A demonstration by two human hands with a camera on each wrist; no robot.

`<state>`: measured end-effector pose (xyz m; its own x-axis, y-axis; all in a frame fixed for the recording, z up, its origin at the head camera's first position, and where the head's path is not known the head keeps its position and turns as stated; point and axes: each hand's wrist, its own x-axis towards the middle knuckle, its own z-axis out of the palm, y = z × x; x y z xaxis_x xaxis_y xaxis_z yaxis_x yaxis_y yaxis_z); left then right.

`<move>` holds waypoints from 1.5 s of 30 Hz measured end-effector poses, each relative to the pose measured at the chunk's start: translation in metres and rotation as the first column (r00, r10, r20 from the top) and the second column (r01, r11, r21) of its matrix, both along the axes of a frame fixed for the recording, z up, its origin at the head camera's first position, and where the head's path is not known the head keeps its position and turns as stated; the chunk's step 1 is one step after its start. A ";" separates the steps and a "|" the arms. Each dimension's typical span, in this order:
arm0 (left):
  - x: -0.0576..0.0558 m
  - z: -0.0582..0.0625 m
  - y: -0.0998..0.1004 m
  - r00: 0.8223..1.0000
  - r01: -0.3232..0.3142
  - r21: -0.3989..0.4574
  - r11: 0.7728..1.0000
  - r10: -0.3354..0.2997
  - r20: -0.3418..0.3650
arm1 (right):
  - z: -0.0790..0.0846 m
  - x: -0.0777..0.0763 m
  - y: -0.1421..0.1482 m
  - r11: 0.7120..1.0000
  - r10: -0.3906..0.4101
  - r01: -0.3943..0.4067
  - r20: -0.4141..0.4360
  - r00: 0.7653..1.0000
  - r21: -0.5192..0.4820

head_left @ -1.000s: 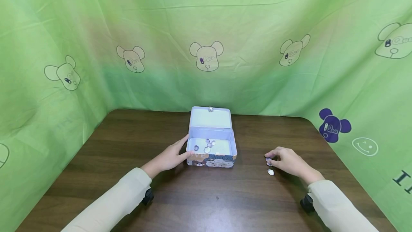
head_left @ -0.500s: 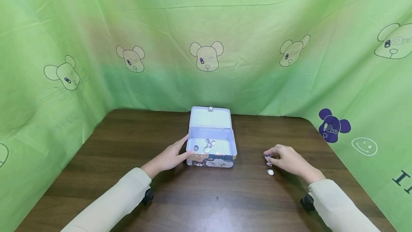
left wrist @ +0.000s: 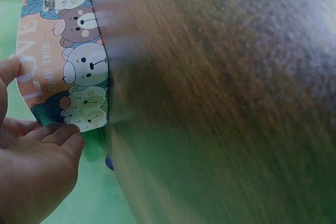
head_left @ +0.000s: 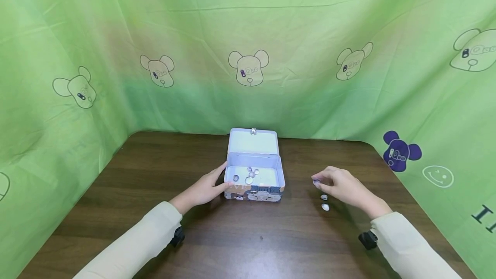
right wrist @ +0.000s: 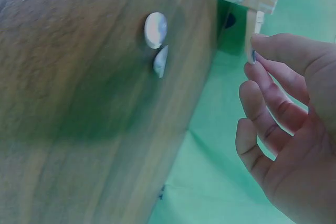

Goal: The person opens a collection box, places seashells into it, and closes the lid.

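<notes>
An open tin box (head_left: pixel 255 193), bear-printed outside and white inside, stands at the middle of the table with its lid tilted back. Several small shiny discs (head_left: pixel 249 180) lie in it. My left hand (head_left: pixel 203 188) holds its left front corner, thumb on the front rim, fingers along the side; the left wrist view shows the hand (left wrist: pixel 42 161) by the lettered front. My right hand (head_left: pixel 345 186) is over the table to the right, pinching a small shiny disc (head_left: pixel 316 183) between thumb and index finger. In the right wrist view its other fingers (right wrist: pixel 257 103) are loosely bent.
Below the right hand, a domed piece (head_left: pixel 323 197) and a whitish round piece (head_left: pixel 325 207) lie on the brown wooden table (head_left: pixel 255 244). A green printed curtain (head_left: pixel 248 106) hangs around the back and sides.
My right hand has lifted one disc and moved up and left with it, uncovering the domed piece on the table. The left hand and the box have stayed put.
</notes>
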<state>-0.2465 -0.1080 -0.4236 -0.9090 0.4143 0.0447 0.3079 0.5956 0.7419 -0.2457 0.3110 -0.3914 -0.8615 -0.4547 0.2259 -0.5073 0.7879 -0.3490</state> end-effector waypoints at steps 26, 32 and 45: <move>0.001 0.000 0.000 1.000 -0.008 -0.005 1.000 0.008 0.017 | 0.015 -0.008 -0.048 0.992 0.074 -0.076 -0.028 0.997 -0.097; 0.001 0.000 0.000 1.000 -0.007 -0.008 1.000 0.007 0.012 | 0.016 -0.014 -0.068 0.989 0.094 -0.096 -0.027 0.995 -0.115; 0.001 0.002 0.000 1.000 -0.016 -0.013 1.000 0.016 0.025 | 0.011 -0.027 -0.100 0.971 0.164 -0.162 -0.004 0.986 -0.174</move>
<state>-0.2452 -0.1080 -0.4220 -0.9162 0.4003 0.0168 0.2799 0.6094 0.7418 -0.2728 0.2113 -0.3804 -0.7816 -0.5438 0.3054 -0.6197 0.6218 -0.4789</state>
